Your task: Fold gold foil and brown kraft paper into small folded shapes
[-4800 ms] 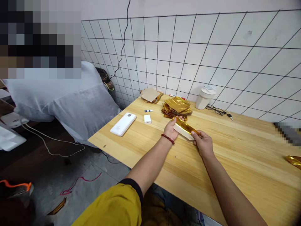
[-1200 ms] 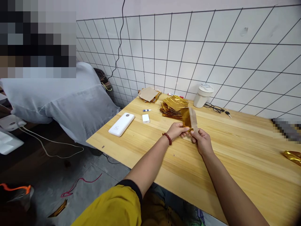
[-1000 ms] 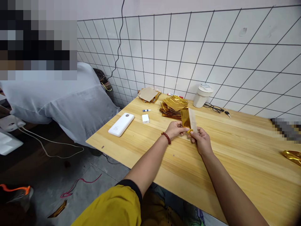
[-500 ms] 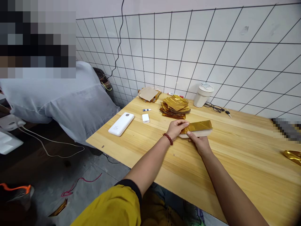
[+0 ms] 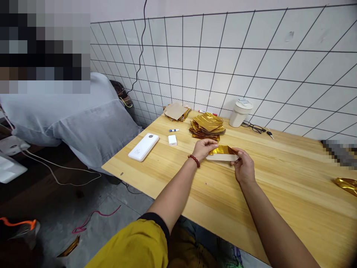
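Observation:
Between my hands is a sheet of gold foil paper [image 5: 223, 149], partly folded, with a pale strip of its back showing along the near side. My left hand [image 5: 205, 149], a red bead bracelet at its wrist, pinches the sheet's left end. The right end is gripped by my right hand [image 5: 244, 165], its fingers curled around the corner. Just beyond my left hand lies a thick stack of gold foil paper [image 5: 208, 124]. Farther back to the left is a second, smaller pile of paper [image 5: 177, 111] with a plain tan sheet on top.
A white power bank [image 5: 144, 147], a white charger [image 5: 172, 140] and a small blue-and-white item [image 5: 173, 130] lie left on the wooden table [image 5: 223, 201]. A lidded cup [image 5: 240, 112], glasses [image 5: 255, 127] and a key [image 5: 270, 134] stand near the wall. Crumpled gold foil [image 5: 346, 185] lies far right.
My right hand has slid from the sheet's near middle to its right end. My left hand has shifted slightly left with the sheet, whose right end now bends up.

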A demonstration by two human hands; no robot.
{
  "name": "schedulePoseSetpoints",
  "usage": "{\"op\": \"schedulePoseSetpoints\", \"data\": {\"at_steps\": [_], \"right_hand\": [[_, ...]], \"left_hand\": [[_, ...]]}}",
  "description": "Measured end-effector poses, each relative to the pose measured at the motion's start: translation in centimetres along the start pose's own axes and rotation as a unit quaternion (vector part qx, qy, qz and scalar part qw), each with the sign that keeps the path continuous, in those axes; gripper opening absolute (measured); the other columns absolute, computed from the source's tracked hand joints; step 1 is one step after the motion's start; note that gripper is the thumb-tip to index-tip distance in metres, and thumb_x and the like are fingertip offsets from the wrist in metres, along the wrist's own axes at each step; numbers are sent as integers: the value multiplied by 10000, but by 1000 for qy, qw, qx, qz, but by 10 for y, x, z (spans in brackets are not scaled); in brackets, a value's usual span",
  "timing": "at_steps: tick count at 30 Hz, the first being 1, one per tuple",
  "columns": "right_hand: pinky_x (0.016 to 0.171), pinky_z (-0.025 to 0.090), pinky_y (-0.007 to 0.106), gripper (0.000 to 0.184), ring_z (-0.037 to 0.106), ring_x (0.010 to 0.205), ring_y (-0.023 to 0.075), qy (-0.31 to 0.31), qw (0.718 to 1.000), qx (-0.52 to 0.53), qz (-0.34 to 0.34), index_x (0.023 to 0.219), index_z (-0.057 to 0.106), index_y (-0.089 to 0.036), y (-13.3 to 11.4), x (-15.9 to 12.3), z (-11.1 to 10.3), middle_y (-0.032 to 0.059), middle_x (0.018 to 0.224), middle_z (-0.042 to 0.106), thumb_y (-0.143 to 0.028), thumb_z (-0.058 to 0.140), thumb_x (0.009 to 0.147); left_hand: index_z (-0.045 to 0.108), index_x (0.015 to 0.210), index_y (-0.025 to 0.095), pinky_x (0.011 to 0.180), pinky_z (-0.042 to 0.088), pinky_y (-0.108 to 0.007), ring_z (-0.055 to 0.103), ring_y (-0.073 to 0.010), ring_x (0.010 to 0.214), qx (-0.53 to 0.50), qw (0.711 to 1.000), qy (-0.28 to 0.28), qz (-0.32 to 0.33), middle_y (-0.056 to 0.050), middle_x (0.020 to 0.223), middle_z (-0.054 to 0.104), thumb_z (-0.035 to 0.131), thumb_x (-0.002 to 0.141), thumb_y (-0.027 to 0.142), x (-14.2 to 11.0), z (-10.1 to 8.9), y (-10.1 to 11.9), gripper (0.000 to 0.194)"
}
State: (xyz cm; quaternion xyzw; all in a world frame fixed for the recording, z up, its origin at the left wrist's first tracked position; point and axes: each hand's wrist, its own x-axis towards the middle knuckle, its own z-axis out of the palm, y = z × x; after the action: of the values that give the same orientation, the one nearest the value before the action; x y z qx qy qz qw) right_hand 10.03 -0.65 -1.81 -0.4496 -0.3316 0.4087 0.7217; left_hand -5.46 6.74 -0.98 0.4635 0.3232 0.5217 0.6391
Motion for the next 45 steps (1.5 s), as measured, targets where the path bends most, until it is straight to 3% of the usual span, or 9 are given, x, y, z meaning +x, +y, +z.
{"op": "schedulePoseSetpoints", "data": {"at_steps": [4,10,16,21,25,32,38,42,45], "right_hand": [[421,399,209,244,556,550,114,34,999,-24,-14,758,702,-167,3,0,0,30,724,674,-403,730,705],[601,502,250,454,620,589,119,51,998,-13,-20,961,656,-184,5,1,-1,-19,668,685,-291,855,567],[603,505,240,554,635,598,118,89,995,-1,-43,1006,617,-191,1,3,-1,-36,678,684,-274,881,526],[524,451,220,628,574,522,105,1,999,-33,-11,1091,606,-199,-2,-3,1,-39,657,677,-288,887,537],[509,418,221,614,541,514,100,-68,995,-73,2,1135,610,-217,-2,-8,3,-32,696,678,-324,868,589],[582,460,248,496,552,587,112,-52,998,-30,-1,1069,624,-235,-1,-5,2,-29,738,627,-419,819,653],[765,507,296,702,628,838,149,-169,984,-57,-10,1235,546,-288,1,-7,0,30,1074,665,-356,861,612],[824,517,339,956,643,934,193,-199,969,-141,-19,1319,484,-273,6,-11,6,49,1126,661,-247,925,472],[826,516,327,773,648,933,189,-183,972,-149,-10,1208,573,-240,8,-12,8,46,1087,687,-286,910,514]], "left_hand": [[721,728,127,659,475,-243,581,-96,651,63,998,-7,2,-35,708,686,866,503,298,0,-1,-2,318],[705,784,115,579,460,-221,559,-81,591,83,996,-24,-37,-12,675,657,877,499,336,-4,2,1,399],[679,954,117,443,327,-193,442,-38,419,115,964,-191,-147,50,576,575,905,467,366,-13,3,7,592],[685,814,121,454,304,-207,433,-59,450,145,964,-179,-134,27,558,559,725,665,605,-17,5,8,508],[695,728,115,585,404,-232,541,-104,605,129,968,-188,-104,-9,655,631,812,580,517,-15,7,4,445],[682,717,114,643,437,-253,562,-107,628,16,992,-77,-103,-25,679,665,866,519,414,-12,11,0,404],[658,727,142,696,445,-228,556,-82,673,-138,984,109,-7,10,719,652,836,584,355,-4,14,-1,313],[628,770,148,669,452,-223,569,-78,665,-217,967,131,-20,18,742,648,841,586,307,-4,15,-1,323],[605,774,152,674,469,-231,589,-85,668,-243,960,133,-43,14,751,653,837,597,280,-5,16,0,319]]}}
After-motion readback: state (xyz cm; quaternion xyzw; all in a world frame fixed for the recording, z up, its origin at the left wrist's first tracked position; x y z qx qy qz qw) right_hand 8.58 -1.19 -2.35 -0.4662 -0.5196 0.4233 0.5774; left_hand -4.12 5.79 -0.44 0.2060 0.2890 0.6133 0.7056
